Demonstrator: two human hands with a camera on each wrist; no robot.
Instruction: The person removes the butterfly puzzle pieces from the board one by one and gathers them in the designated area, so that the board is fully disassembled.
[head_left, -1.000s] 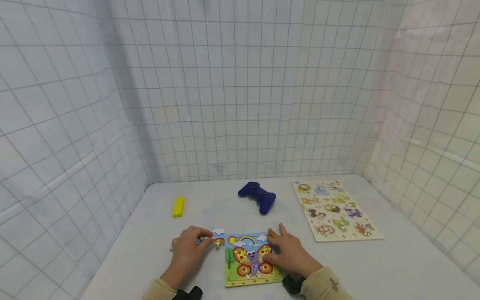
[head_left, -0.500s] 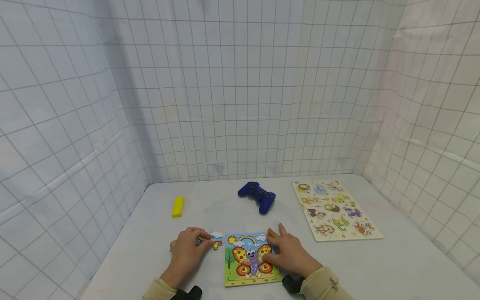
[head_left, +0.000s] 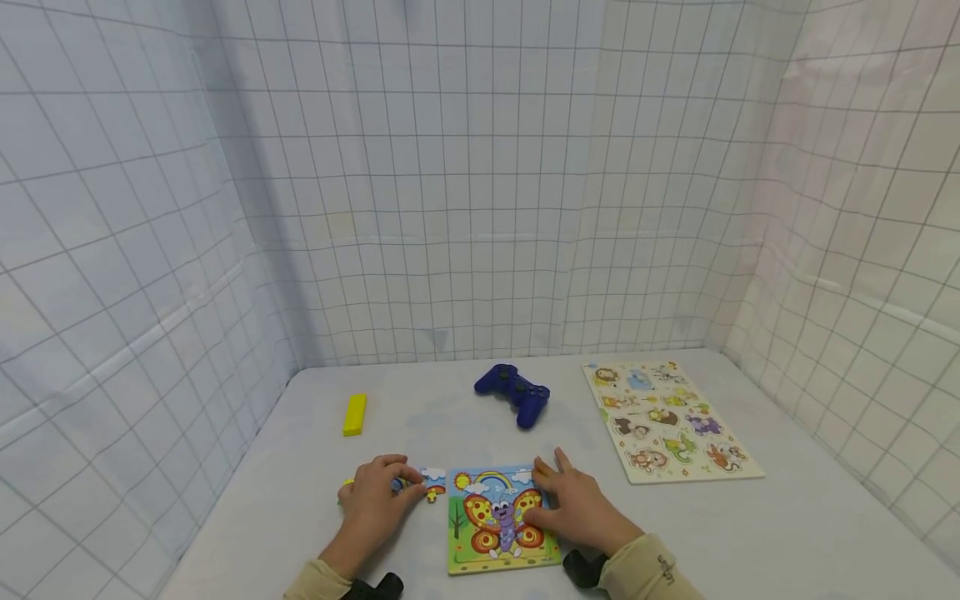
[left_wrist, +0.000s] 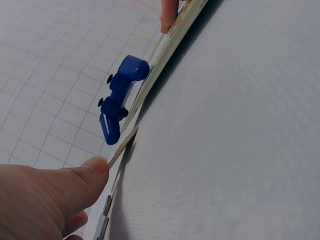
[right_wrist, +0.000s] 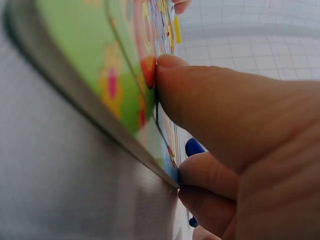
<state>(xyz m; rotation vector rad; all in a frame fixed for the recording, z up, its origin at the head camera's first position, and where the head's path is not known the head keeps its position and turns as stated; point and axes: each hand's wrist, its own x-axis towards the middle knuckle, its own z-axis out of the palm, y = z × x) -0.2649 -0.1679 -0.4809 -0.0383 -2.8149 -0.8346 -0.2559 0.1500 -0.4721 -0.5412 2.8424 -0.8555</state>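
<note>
Pinched at the fingertips of my left hand is a small jigsaw piece, printed with a cloud and red and yellow shapes. From the left wrist view, the thin jigsaw piece is tilted, one edge against the thumb. Right of it lies a square butterfly jigsaw puzzle in a green-bordered board. My right hand rests on its right side, thumb on the picture and fingers at the upper right corner. In the right wrist view, the thumb touches the puzzle's face. Other pieces are partly hidden behind my left hand.
A blue game controller lies behind the butterfly puzzle. To the right is a large animal puzzle board. A yellow block sits at the back left. Grid-patterned white cloth walls stand around the white table.
The jigsaw piece in my left fingers has come slightly nearer to me and turned a little. My right hand and the butterfly puzzle have barely moved.
</note>
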